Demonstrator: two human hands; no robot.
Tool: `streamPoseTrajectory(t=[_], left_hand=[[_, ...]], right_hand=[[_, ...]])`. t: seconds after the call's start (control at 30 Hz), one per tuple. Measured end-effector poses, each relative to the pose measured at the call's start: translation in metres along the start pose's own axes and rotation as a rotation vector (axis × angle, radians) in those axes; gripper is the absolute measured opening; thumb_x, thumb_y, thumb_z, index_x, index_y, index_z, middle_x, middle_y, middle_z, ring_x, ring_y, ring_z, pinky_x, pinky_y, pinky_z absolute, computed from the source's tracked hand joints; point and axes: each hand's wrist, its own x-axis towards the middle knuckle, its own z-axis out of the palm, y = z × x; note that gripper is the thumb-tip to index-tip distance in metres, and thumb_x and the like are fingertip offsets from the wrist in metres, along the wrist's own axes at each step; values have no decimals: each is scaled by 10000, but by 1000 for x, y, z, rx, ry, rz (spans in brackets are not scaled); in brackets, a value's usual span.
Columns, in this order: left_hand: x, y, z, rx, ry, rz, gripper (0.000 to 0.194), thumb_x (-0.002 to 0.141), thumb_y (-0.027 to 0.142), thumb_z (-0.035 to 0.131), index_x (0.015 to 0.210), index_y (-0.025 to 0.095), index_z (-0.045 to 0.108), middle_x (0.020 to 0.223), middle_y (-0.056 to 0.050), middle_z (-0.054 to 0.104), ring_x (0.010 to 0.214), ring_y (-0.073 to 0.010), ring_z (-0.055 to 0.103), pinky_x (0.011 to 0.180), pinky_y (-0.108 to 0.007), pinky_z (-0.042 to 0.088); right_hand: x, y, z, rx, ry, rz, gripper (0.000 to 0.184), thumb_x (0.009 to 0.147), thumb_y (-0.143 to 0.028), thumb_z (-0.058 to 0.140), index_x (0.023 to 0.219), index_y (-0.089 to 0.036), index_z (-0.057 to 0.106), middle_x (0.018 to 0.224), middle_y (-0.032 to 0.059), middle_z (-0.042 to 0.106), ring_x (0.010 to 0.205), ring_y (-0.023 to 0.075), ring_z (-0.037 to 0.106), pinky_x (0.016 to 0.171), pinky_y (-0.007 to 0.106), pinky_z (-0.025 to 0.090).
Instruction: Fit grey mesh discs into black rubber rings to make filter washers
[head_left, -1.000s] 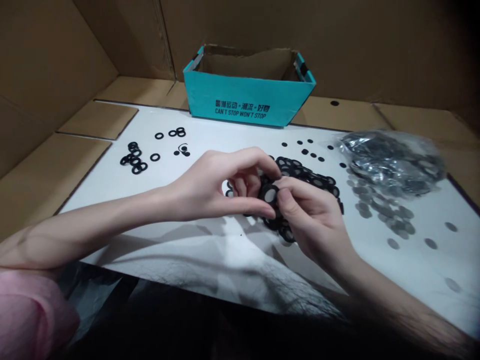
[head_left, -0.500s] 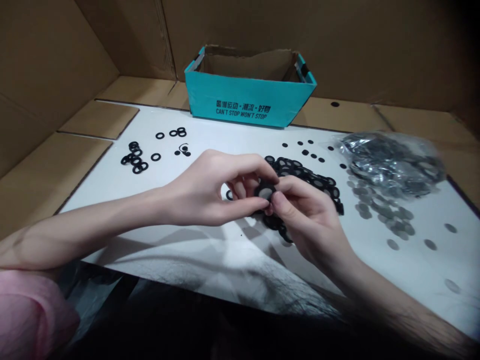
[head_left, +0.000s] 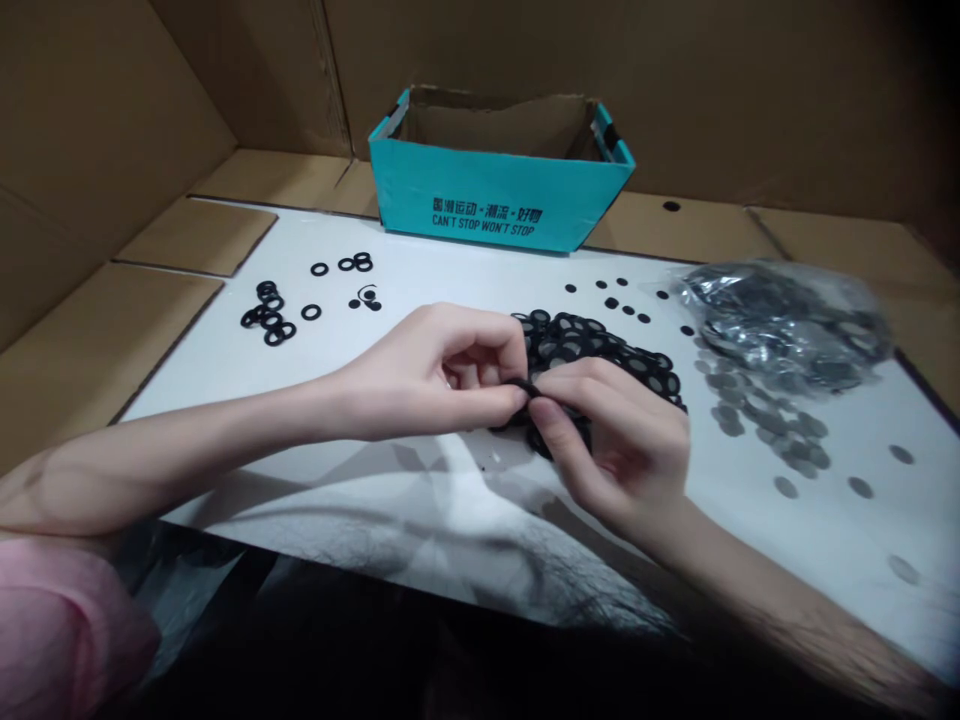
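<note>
Between my two hands is a small black ring-shaped piece (head_left: 523, 384), tilted nearly edge-on to me. My left hand (head_left: 457, 370) pinches its left side between thumb and forefinger. On the right side, the thumb and forefinger of my right hand (head_left: 611, 425) are closed on the same piece. Its face is mostly hidden by the fingertips and the angle. Just behind and under the hands lies a heap of black rings with grey discs in their centres (head_left: 626, 355), partly covered by my right hand.
Black rings (head_left: 271, 303) lie loose at the left, near small black discs (head_left: 369, 295). More black discs (head_left: 612, 303) are scattered beyond the heap. A clear plastic bag (head_left: 784, 325) sits at the right beside grey discs (head_left: 780, 425). A teal box (head_left: 480, 195) stands at the back against cardboard walls.
The held piece has turned from showing its grey centre to nearly edge-on. My left fingertips have shifted slightly left, and my right hand has rolled and dropped slightly.
</note>
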Motion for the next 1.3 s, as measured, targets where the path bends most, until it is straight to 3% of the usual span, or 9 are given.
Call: streamPoseTrajectory(t=[0.07,0.13,0.3,0.53,0.77,0.93,1.1,1.3], left_hand=[[0,0,1,-20,1,3,82,780,150,639,730,118,582,598,35,555,538,-58,525,486,-149,418],[0,-1,1,3,35,50,91,792,169,651,753,116,589,625,22,578,558,-63,542,508,-155,445],[0,-6,0,74,72,229,276,784,281,748,964,105,633,758,-23,659,625,-86,594,608,-194,532],[-1,-9,1,279,116,432,217,796,312,757,861,123,671,731,-14,689,627,-81,613,611,-171,501],[-3,-11,2,306,128,408,194,815,314,732,778,148,640,668,13,678,552,-66,599,543,-151,460],[-4,-12,0,433,150,452,139,825,262,704,791,151,627,662,18,658,564,-66,590,556,-154,437],[-6,-19,2,724,199,579,91,866,194,574,821,137,629,698,-7,644,576,-85,556,532,-183,397],[-10,-25,9,877,210,666,181,920,207,483,813,155,620,720,-7,639,546,-84,508,501,-197,361]], right_hand=[[-1,0,-1,19,-6,37,152,859,-82,553,824,-225,589,733,29,593,673,148,552,591,292,447],[-1,1,-1,120,-30,173,141,897,-142,541,786,-219,587,703,12,574,637,128,522,566,271,424],[-2,4,-1,606,-77,564,270,915,-379,571,703,-212,578,649,-17,524,595,105,485,540,240,395],[-1,0,5,914,-103,816,363,814,-469,670,639,-185,527,591,-27,472,563,99,444,543,237,383],[-5,4,8,900,-122,767,378,849,-465,627,628,-187,496,578,-30,455,543,99,423,524,236,367],[0,0,-1,534,-103,628,331,886,-478,582,707,-200,586,632,-14,528,584,108,484,524,236,393],[6,-10,-4,148,-122,494,141,830,-312,659,776,-183,649,606,-15,596,538,100,503,508,240,405],[5,-9,-1,82,-133,395,139,854,-283,626,765,-178,650,628,1,635,550,107,537,514,244,442]])
